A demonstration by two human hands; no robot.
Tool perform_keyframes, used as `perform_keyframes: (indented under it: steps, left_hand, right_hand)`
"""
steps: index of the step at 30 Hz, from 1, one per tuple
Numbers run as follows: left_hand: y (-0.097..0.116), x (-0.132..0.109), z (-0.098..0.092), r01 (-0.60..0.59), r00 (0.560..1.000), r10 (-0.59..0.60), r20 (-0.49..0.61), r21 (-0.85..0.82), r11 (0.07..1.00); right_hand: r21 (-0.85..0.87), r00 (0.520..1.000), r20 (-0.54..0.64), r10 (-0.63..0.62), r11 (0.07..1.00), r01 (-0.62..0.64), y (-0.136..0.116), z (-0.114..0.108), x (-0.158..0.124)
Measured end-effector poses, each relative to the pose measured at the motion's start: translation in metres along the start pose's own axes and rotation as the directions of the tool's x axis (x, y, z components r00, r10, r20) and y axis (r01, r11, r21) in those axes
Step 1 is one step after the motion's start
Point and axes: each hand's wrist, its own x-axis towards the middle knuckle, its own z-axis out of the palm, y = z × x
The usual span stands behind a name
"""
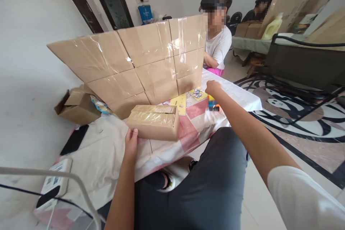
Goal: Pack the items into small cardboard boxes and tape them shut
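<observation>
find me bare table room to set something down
Bare: the white cloth between the taped cardboard box, black tablet-like slab and white labelled case; also the right end of the table, past the right hand. Crowded: back left, with an open carton and colourful packet by the cardboard panel, and near the right hand, with a multicoloured item.

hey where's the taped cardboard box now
In the head view, the taped box lies just left of centre on the cloth, in front of the cardboard panel, its left end at the left hand.

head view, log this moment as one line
left hand: touching taped box | right hand: near blue-and-orange item, grip unclear | cardboard panel: standing behind box
</observation>
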Motion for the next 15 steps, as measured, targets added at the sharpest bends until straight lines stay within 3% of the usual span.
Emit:
perform_keyframes:
  steps: [3,6,10,15]
  left_hand:
    - [-0.001,0.0,-0.001,0.001,1.0,-0.001,-0.006,0.01,1.0]
    - [0.0,-0.001,-0.002,-0.004,1.0,0.004,-0.013,0.024,1.0]
    - [0.003,-0.003,-0.001,0.001,1.0,-0.001,-0.009,0.01,1.0]
    - [0.001,-0.004,-0.001,0.0,1.0,0.0,-0.017,0.011,1.0]
  right_hand:
    - [-0.096,0.999,-0.02,0.036,0.995,-0.038,0.009,0.001,0.007]
    - [-0.146,0.996,-0.079,-0.046,0.989,0.034,-0.002,0.012,0.005]
    - [-0.093,0.979,-0.06,-0.194,0.978,0.188,-0.023,0.044,-0.006]
    - [0.002,0.985,-0.012,-0.171,0.985,0.171,-0.018,0.08,-0.014]
